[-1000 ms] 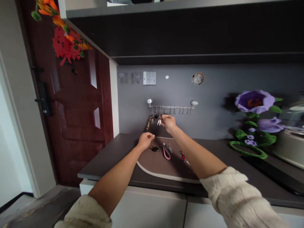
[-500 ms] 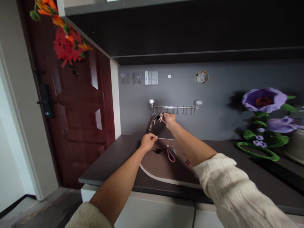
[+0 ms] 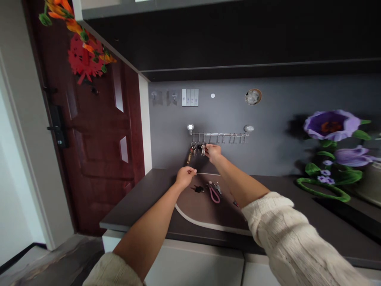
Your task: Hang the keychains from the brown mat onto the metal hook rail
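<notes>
My right hand [image 3: 213, 152] is at the hook rail [image 3: 220, 134] on the grey wall, its fingertips closed at a small bunch of silver keys [image 3: 203, 150] that hangs under one of the left hooks. To the left hang a key ring with keys [image 3: 194, 149] and a strap with "LOVE" letters [image 3: 189, 156], with a dark key between the two bunches. My left hand [image 3: 185, 177] hovers below the strap, thumb and fingers pinched, with nothing visible in them. On the brown mat [image 3: 196, 216] lie a black key [image 3: 199, 189] and keys with a pink loop strap [image 3: 214, 195].
A red item [image 3: 236, 203] on the mat is partly hidden by my right forearm. Purple felt flowers [image 3: 331, 126] stand on the counter [image 3: 131, 206] at right. Overhead is a dark shelf [image 3: 226, 39]. At left is a dark red door [image 3: 98, 159].
My right hand has brought the silver keys to the hook, where they now hang straighter. The view has shifted slightly. My left hand stays pinched in nearly the same place.
</notes>
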`<state>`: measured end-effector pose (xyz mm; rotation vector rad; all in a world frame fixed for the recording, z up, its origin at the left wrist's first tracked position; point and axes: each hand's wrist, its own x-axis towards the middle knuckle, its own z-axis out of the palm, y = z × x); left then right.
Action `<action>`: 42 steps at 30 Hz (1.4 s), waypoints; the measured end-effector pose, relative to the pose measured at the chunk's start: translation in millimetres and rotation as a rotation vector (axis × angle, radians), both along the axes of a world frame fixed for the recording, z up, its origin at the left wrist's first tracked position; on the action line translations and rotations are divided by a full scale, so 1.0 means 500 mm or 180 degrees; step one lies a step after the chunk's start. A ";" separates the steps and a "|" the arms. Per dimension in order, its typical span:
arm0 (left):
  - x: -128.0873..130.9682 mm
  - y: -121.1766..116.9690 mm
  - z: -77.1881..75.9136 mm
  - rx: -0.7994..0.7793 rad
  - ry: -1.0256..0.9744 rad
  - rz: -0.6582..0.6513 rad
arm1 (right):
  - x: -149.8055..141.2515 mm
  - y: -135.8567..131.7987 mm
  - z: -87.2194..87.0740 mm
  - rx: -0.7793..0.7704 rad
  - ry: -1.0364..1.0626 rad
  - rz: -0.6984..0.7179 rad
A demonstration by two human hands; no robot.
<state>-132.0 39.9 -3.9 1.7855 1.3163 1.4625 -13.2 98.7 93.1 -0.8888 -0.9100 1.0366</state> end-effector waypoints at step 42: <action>-0.033 -0.067 0.020 -0.0317 0.1266 -0.1434 | 0.085 -0.159 -0.193 0.0454 -0.2208 0.0742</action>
